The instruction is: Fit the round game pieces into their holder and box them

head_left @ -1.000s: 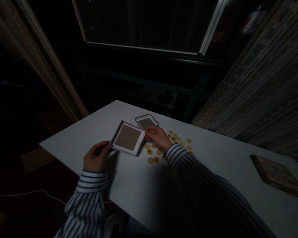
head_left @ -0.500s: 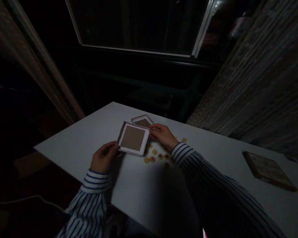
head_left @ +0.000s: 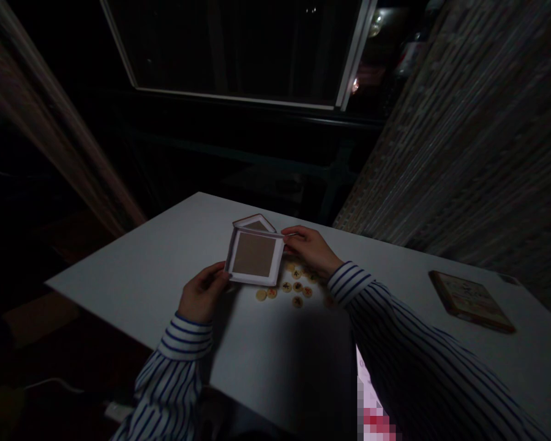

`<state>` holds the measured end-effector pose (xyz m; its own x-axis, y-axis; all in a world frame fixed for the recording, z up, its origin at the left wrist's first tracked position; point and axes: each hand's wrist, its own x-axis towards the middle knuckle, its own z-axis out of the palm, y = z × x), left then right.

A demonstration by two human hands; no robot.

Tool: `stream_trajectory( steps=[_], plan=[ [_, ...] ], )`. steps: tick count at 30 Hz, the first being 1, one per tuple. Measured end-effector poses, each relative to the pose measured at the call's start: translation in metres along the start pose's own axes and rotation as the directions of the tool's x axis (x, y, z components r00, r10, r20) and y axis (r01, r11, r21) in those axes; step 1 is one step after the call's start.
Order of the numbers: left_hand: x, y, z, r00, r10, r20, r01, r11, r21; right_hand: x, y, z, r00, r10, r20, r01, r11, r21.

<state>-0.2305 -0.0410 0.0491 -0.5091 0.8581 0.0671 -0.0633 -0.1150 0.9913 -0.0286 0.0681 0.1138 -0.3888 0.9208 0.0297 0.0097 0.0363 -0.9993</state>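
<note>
A shallow square box half (head_left: 254, 254), white inside with a brown-grey bottom, is held tilted above the table, its inside facing me. My left hand (head_left: 202, 293) pinches its lower left corner between thumb and fingers. At the upper right corner my right hand (head_left: 311, 250) grips the edge. Behind it, partly covered, lies a second shallow box half (head_left: 258, 224) with a similar lining. Several round wooden Chinese chess pieces (head_left: 297, 286) are scattered below and to the right, some with red marks, some dark. My right hand and forearm hide part of that group.
A flat box with a printed cover (head_left: 475, 300) lies on the white table (head_left: 174, 245) at the right. String curtains (head_left: 422, 122) hang at the right, with another curtain (head_left: 59, 116) at the left. A window-like frame (head_left: 234, 98) stands behind. The room is dim.
Both hands have carried the box half a little to the right over the table, turning it slightly more level. More chess pieces show beside it. The view has shifted slightly.
</note>
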Motion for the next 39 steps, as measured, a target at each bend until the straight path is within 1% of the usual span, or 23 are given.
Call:
stream_trajectory(
  steps=[3, 6, 10, 12, 15, 19, 23, 29, 34, 39],
  plan=[
    [-0.002, 0.001, 0.007, 1.000, -0.014, -0.011, 0.013, 0.998, -0.058, -0.004, 0.001, -0.008, 1.000, -0.026, 0.007, 0.026, 1.000, -0.006],
    [-0.004, 0.003, 0.014, 0.999, -0.043, -0.010, 0.042, 0.994, -0.101, -0.011, 0.001, -0.013, 1.000, -0.013, 0.005, 0.013, 1.000, -0.007],
    [-0.007, 0.007, 0.024, 0.998, -0.049, -0.036, 0.044, 0.989, -0.140, -0.022, -0.001, -0.018, 0.998, 0.014, 0.062, -0.013, 1.000, -0.019],
    [-0.009, 0.007, 0.029, 0.998, -0.058, -0.015, 0.055, 0.986, -0.157, -0.028, 0.000, -0.020, 0.994, 0.021, 0.103, -0.018, 0.999, -0.030],
    [-0.010, 0.006, 0.035, 0.997, -0.072, 0.033, 0.076, 0.982, -0.171, -0.034, 0.003, -0.024, 0.993, 0.013, 0.114, -0.008, 0.999, -0.048],
    [-0.010, 0.007, 0.043, 0.994, -0.080, 0.073, 0.089, 0.988, -0.129, -0.039, 0.007, -0.032, 0.995, 0.004, 0.101, -0.002, 1.000, -0.019],
    [-0.011, 0.012, 0.052, 0.989, -0.088, 0.119, 0.100, 0.990, -0.098, -0.047, 0.005, -0.043, 0.996, 0.025, 0.084, -0.026, 1.000, 0.014],
    [-0.018, 0.015, 0.065, 0.979, -0.050, 0.199, 0.059, 0.997, -0.039, -0.060, 0.001, -0.059, 0.998, 0.035, 0.047, -0.037, 0.999, 0.030],
    [-0.020, 0.013, 0.076, 0.976, -0.029, 0.215, 0.035, 0.999, -0.022, -0.070, -0.001, -0.069, 1.000, 0.020, 0.017, -0.021, 0.998, 0.058],
    [-0.025, 0.014, 0.085, 0.971, -0.052, 0.234, 0.053, 0.999, 0.002, -0.079, -0.001, -0.075, 1.000, -0.001, -0.010, 0.002, 0.997, 0.072]
  ],
)
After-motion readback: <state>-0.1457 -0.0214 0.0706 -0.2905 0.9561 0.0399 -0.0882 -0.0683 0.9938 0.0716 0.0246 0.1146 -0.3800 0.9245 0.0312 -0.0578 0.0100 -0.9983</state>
